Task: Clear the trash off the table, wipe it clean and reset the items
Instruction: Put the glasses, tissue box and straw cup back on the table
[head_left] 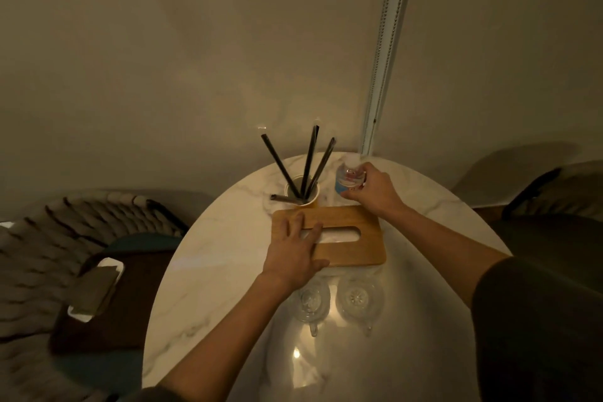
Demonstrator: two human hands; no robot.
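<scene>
Gripping water bottle (348,177) near table's (208,271) far edge, right hand (375,192) wraps it. Left hand (295,251) flat, fingers spread on wooden tissue box (355,238) mid-table. Straw cup (305,196) just behind box. Two glass cups (359,299) toward near edge; left side bare.

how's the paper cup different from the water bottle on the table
The paper cup is open-topped and holds dark straws; the water bottle is capped. The cup is opaque yellowish paper; the bottle is clear with a blue label. The cup stands untouched; the right hand grips the bottle. Both stand upright behind the wooden tissue box.
</scene>
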